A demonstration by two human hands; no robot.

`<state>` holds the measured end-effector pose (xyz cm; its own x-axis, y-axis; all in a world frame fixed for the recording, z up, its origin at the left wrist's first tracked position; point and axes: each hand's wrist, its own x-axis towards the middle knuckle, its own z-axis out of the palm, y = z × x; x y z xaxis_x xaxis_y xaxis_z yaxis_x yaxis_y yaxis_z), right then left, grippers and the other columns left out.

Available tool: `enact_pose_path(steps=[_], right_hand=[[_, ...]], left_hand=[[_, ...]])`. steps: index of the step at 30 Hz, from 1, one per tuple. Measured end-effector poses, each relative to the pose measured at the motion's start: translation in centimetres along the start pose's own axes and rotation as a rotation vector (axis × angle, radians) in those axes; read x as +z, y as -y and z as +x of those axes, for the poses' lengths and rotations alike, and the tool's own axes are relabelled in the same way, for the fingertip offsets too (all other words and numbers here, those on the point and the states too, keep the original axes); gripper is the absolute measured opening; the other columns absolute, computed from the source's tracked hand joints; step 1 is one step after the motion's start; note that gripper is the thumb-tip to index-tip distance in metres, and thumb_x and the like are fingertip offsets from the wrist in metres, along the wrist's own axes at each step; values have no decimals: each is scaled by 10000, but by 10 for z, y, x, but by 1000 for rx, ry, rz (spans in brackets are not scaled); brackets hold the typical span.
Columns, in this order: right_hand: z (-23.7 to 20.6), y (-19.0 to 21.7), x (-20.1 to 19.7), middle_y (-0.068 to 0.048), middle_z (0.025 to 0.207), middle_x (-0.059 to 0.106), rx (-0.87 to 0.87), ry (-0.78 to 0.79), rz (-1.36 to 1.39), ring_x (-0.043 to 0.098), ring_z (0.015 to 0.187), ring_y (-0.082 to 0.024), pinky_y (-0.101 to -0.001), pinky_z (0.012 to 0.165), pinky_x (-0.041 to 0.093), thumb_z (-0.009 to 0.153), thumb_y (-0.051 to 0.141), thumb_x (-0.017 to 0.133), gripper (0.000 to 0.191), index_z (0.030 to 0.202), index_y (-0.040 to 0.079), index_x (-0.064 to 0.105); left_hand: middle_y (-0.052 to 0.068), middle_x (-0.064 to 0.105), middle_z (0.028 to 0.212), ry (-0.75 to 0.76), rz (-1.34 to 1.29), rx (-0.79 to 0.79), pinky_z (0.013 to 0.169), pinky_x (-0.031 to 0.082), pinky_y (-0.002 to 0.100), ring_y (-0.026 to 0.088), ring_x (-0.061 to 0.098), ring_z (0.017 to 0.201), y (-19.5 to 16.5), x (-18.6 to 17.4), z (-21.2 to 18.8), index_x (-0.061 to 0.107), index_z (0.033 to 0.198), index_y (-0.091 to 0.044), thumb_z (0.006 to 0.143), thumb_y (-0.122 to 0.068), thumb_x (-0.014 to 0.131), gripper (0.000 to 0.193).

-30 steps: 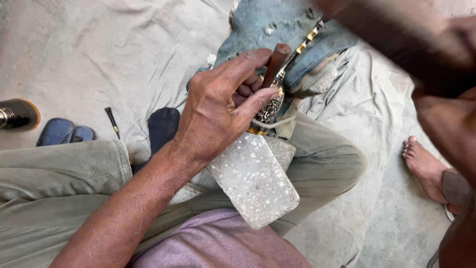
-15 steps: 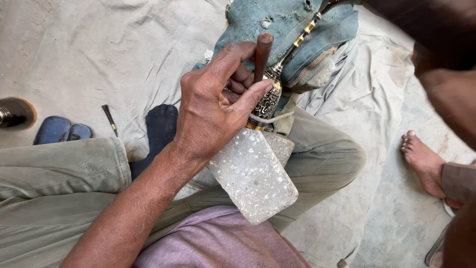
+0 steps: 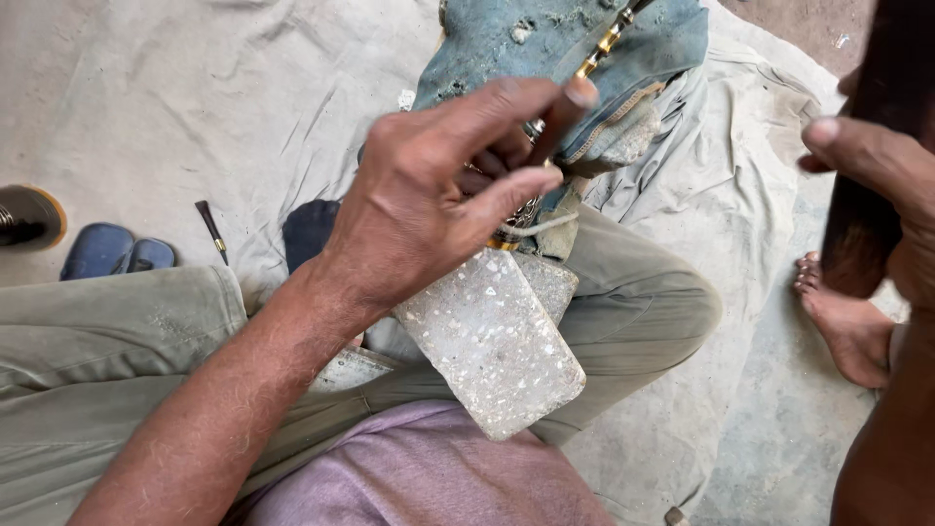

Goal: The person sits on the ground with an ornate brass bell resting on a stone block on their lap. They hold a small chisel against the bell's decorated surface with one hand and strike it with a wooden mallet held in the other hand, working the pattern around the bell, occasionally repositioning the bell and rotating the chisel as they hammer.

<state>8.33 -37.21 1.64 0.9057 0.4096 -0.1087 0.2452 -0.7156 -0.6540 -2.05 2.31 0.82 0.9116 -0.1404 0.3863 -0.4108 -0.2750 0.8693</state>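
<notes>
My left hand (image 3: 429, 205) pinches a short brown rod-like tool (image 3: 558, 119) between thumb and fingers, its lower end set against an ornate metal rod (image 3: 606, 44) with gold bands. That rod lies across a speckled grey stone block (image 3: 497, 341) resting on my lap. At the right edge my right hand (image 3: 877, 166) is closed around a dark wooden club (image 3: 891, 68), held up and apart from the brown tool. The tool's tip is hidden behind my fingers.
A worn piece of blue denim (image 3: 506, 39) lies under the far end of the metal rod, on a pale canvas sheet (image 3: 195, 107). Blue sandals (image 3: 117, 253), a small brush (image 3: 212, 229) and a dark round object (image 3: 24, 219) sit at left. A bare foot (image 3: 847, 321) rests at right.
The brown tool stood more upright half a second ago and now leans right again. My right hand with the club has dropped lower along the right edge.
</notes>
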Motion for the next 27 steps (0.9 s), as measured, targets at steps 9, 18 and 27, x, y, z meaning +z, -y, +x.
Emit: enact_pose_path(steps=[9,18,27], right_hand=[[-61,65,36,-82,778,660,378,-61,-279,677,681,-189,-307,615,578,887,-2,840,245,1042,-30,653],[-80,84,43,-91,734,644,455,-77,-167,643,603,-154,-310,573,541,920,46,812,401,1272,3,625],[-94,95,39,-115,765,647,557,-200,-32,634,571,-202,-350,564,544,1019,127,789,288,1166,-33,599]], left_hand=[[48,752,1083,194,282,86,792,605,394,248,742,928,17,8,12,615,1397,-161,921,-243,839,532],[27,758,1167,250,179,143,863,613,368,235,745,979,13,4,23,608,1439,-213,921,-194,842,568],[27,776,1055,272,225,27,756,607,359,201,757,879,26,12,16,651,1350,-191,887,-231,859,509]])
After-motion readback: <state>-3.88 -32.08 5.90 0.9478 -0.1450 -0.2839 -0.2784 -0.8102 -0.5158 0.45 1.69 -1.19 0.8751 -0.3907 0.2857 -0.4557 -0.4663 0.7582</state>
